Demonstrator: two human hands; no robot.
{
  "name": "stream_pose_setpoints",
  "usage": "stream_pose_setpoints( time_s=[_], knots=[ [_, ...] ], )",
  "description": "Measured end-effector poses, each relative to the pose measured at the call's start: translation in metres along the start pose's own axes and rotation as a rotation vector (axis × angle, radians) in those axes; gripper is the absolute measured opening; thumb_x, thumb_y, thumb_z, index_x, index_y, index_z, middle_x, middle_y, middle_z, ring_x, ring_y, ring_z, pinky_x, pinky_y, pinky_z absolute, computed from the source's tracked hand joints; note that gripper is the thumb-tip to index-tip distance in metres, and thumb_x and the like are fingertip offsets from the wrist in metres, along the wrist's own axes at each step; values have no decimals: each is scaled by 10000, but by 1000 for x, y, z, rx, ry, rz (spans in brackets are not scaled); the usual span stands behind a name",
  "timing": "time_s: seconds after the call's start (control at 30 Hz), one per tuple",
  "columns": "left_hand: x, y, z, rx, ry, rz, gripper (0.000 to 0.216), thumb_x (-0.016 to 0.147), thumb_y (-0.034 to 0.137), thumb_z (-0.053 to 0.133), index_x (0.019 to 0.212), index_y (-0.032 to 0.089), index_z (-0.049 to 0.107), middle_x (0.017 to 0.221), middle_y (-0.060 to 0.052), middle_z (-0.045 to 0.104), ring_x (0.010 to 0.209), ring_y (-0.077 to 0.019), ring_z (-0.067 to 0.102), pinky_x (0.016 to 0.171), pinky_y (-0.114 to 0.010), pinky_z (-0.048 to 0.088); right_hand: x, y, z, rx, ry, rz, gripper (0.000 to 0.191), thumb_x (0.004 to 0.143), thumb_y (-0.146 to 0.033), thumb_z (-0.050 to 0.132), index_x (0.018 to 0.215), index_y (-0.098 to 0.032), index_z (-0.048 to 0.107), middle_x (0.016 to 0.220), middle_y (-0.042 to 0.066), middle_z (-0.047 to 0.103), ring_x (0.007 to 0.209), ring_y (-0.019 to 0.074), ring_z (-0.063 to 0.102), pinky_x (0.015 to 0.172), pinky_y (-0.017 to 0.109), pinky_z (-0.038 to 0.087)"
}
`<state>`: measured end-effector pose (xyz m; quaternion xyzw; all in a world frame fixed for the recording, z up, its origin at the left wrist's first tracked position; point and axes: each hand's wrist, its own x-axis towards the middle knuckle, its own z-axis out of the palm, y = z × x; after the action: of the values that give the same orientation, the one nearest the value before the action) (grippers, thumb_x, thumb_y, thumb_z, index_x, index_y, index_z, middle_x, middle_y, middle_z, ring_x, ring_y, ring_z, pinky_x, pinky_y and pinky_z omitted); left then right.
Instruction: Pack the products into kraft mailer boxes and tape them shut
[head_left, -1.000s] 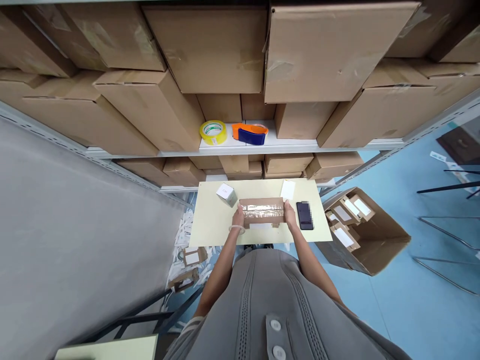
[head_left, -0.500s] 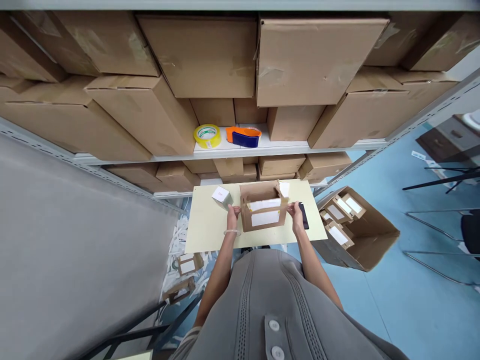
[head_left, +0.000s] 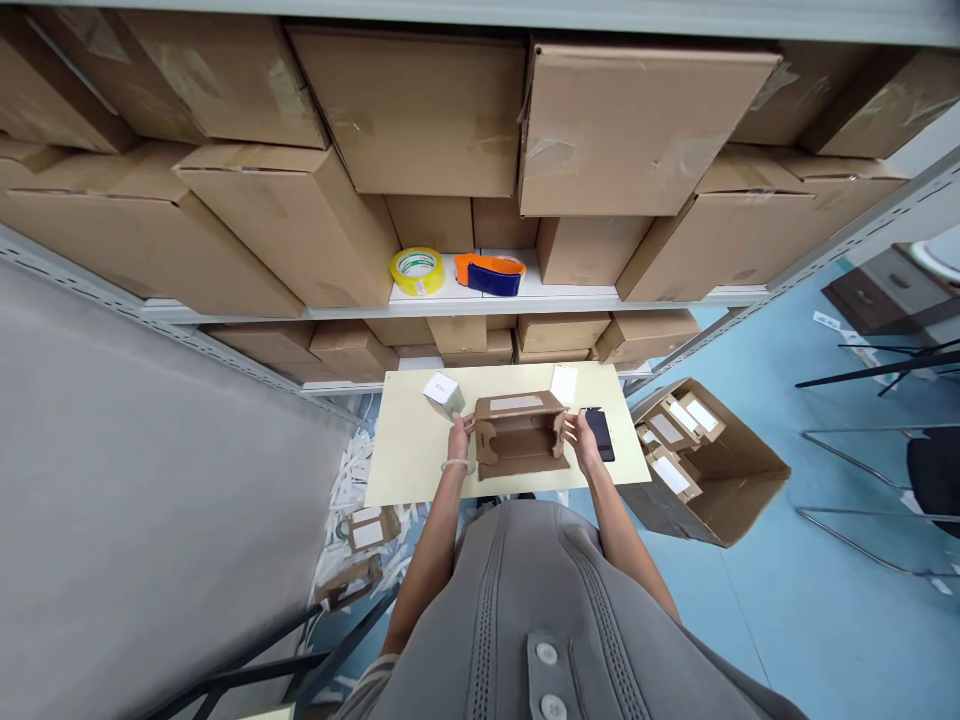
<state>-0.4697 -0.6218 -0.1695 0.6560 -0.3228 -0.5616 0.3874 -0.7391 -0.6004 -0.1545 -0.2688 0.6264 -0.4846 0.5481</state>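
Cardboard box (head_left: 521, 445) open over worktop (head_left: 409, 455), long axis left-right; left hand (head_left: 460, 435) at left end, right hand (head_left: 585, 440) at right, equally close; fingers at ends, whether clenched cannot tell.

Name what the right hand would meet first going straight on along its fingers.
Likely the right side of the open cardboard box, just ahead of the right hand; whether they already touch is unclear.

Brown carton (head_left: 521, 437), pale yellow tabletop (head_left: 405, 450)

Two hands (head_left: 459, 442) (head_left: 586, 443), one phone (head_left: 599, 434), roughly five parcels (head_left: 667, 429)
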Motion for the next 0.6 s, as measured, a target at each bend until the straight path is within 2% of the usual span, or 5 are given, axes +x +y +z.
stream_pose_setpoints(
  time_s=[0.13,0.23,0.37,0.47,0.6],
  knots=[
    [-5,5,-2,-20,-23,9,818,893,738,125,1200,172,629,1278,-154,642,1169,-264,619,1005,-421,476,-2,-2,-2,75,41,23,553,779,-756,473,675,-226,590,928,87,740,963,269,676,801,344,526],
    [-7,8,-5,-78,-10,-20,795,860,781,204,1090,169,656,1227,-165,666,1142,-274,632,989,-424,484,-4,-10,-5,138,31,7,523,747,-734,553,631,-225,587,873,77,745,891,249,688,775,327,525],
    [-8,14,-11,-176,-7,-14,697,818,765,408,1006,147,669,1108,-172,706,1078,-295,657,964,-429,494,-5,-23,-10,157,66,-12,481,724,-698,615,753,-221,675,863,64,748,861,227,690,726,304,526],
    [-11,21,-14,-174,-37,-5,672,836,715,445,1054,120,669,1048,-170,722,984,-287,690,943,-422,497,-5,-33,-13,143,57,-42,514,735,-697,607,875,-214,717,877,54,749,884,222,688,736,300,525],
    [-18,32,-14,-81,-21,2,668,863,680,432,1148,120,658,990,-137,737,893,-273,707,908,-412,506,-5,-46,-13,130,15,-102,525,739,-678,622,948,-212,745,890,41,753,948,226,678,844,317,509]
  ],
)
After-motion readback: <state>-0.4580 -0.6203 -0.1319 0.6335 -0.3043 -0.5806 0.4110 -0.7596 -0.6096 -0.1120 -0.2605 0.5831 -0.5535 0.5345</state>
